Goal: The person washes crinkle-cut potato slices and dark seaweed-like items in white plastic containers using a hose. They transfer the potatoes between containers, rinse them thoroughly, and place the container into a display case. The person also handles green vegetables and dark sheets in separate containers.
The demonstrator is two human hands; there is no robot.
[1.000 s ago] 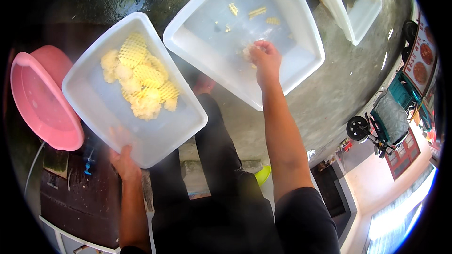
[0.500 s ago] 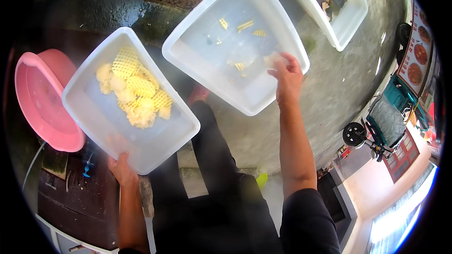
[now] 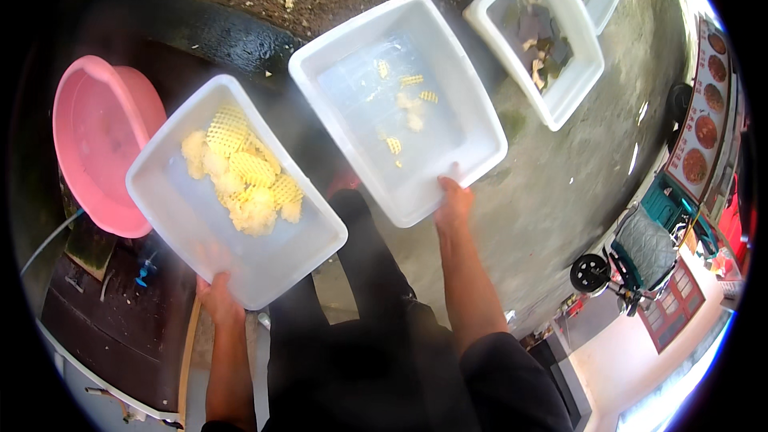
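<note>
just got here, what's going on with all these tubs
A person holds a white tub in each hand. The left hand grips the near end of the left tub, which carries a pile of yellow pieces. The right hand grips the near edge of the right tub, with just a few scraps inside. A pink basin is beyond the left tub's left side.

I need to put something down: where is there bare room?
Bare concrete floor lies between the tub at the right hand and the wheeled vehicle. Inside the left tub, the near end below the yellow pieces is bare. Crowded: left of that tub, where it meets the pink basin in view.
</note>
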